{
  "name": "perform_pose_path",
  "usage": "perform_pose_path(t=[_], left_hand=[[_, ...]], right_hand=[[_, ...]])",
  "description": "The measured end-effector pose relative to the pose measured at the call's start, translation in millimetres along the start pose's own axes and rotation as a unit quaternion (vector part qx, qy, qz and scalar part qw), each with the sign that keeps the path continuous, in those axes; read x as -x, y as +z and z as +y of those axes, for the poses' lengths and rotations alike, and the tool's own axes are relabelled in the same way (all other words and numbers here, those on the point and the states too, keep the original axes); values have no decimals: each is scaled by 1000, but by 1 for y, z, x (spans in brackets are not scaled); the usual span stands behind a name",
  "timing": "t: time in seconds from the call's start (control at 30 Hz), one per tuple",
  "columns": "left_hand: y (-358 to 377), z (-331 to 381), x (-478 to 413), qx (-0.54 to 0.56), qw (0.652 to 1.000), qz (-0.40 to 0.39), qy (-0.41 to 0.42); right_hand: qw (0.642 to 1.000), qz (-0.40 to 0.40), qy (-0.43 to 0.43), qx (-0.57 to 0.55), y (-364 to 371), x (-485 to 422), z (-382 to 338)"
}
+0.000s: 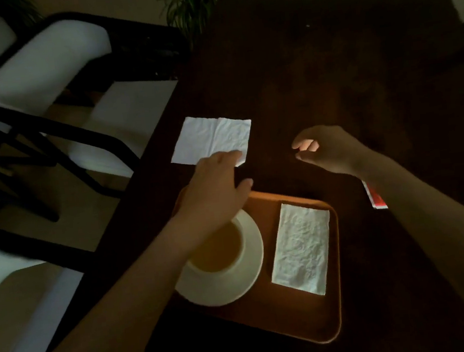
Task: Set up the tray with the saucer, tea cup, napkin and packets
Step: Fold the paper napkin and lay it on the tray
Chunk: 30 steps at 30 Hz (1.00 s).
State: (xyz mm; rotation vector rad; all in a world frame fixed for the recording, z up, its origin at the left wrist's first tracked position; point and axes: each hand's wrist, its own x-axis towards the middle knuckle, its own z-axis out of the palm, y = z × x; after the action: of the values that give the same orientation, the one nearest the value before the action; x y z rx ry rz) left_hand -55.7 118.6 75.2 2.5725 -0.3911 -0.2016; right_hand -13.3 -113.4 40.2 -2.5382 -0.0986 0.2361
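Setting: dim room; dark wooden worktop (329, 78), white-cushioned chairs (47, 66) with black frames to its left, a potted plant (196, 3) beyond its far edge.

Left hand (215, 189): fingers (223, 158) extended flat, loosely spread, tips resting on the near corner of a loose napkin (212, 139). They grip nothing that can be seen; whether they pinch the corner cannot be told.

Right hand (329, 153): fingers (307, 145) curled inward, nearly closed, hovering above bare worktop. Whether they hold anything cannot be told.

Loose napkin: lies flat off the tray, just beyond the left fingertips. Long axis runs left to right across the worktop, slightly skewed.

Tray (304, 312), orange: behind both hands, toward the person. On it, under the left forearm, a tea cup (222, 252) of amber liquid seated on a white saucer (237, 285); right of these, a folded napkin (301, 247), long axis running away from the person, tilted a little.

Red packet (376, 200): on the worktop beside the right wrist, partly hidden, outside the tray.

Risks, as judged:
- Left forearm passes directly over the full cup; drawing the napkin back low could knock the rim and spill tea onto the tray napkin.
- Thin paper dragged by one corner may crease or tear.
- Right wrist could brush the packet farther off.
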Motion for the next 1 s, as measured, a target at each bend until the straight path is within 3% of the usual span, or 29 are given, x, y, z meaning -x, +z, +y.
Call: perform_pose_path(t=[0.2,0.43,0.67,0.93,1.0], left_hand=[[14,-59,-87,-93,994,-53,-25],[48,-120,-128,-156,984,-62,57],[59,-151,-135,-139,982,-51,113],[40,-160,-130,0,987,-59,148],[38,-157,-126,16,987,-9,159]], right_hand=[[990,-39,-89,102,33,-51,-19],[966,-59,-148,205,68,-90,-27],[964,33,-199,176,83,-106,-25],[970,-3,-218,106,80,-132,-54],[972,-4,-222,76,77,-142,-66]])
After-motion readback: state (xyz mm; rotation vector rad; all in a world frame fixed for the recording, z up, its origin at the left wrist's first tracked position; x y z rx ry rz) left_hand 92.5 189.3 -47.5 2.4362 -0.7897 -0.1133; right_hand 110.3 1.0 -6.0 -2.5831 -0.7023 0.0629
